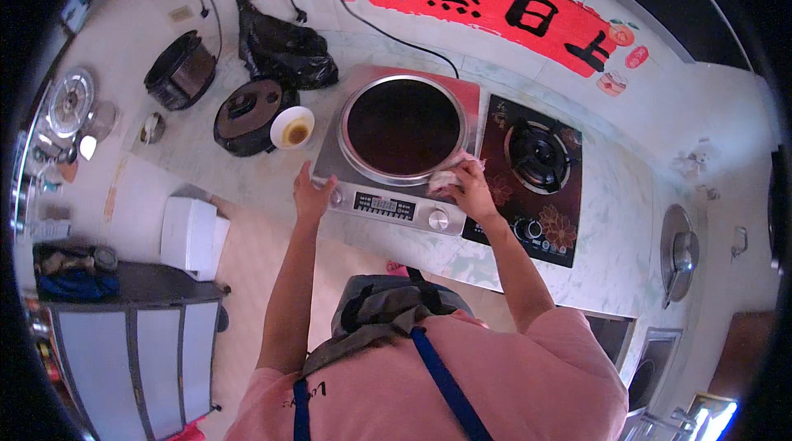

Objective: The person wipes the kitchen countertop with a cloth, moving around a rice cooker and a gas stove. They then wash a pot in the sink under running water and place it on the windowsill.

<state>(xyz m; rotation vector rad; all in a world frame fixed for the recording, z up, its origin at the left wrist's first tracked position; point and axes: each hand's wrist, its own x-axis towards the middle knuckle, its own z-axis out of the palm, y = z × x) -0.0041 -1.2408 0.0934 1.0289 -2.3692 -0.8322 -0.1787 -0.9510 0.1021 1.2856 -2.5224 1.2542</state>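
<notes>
Before me on the counter stands an induction cooker (403, 125) with a dark round concave plate, a metal ring and a front control panel with knobs. My right hand (473, 190) grips a crumpled pinkish-white cloth (447, 180), which lies against the ring's lower right edge. At the cooker's front left corner is my left hand (314, 195), thumb and fingers apart, touching or very near the casing beside the left knob. A white bowl (292, 127) with a little brown liquid sits left of the cooker.
Beside the bowl lie a dark pot lid (247, 110), a black plastic bag (281, 48) and an inner-pot housing (181, 73) with a cord. A gas hob (532, 175) adjoins the cooker on the right. A black cable (396, 29) runs down the wall behind. Below left stands a white bin (189, 234).
</notes>
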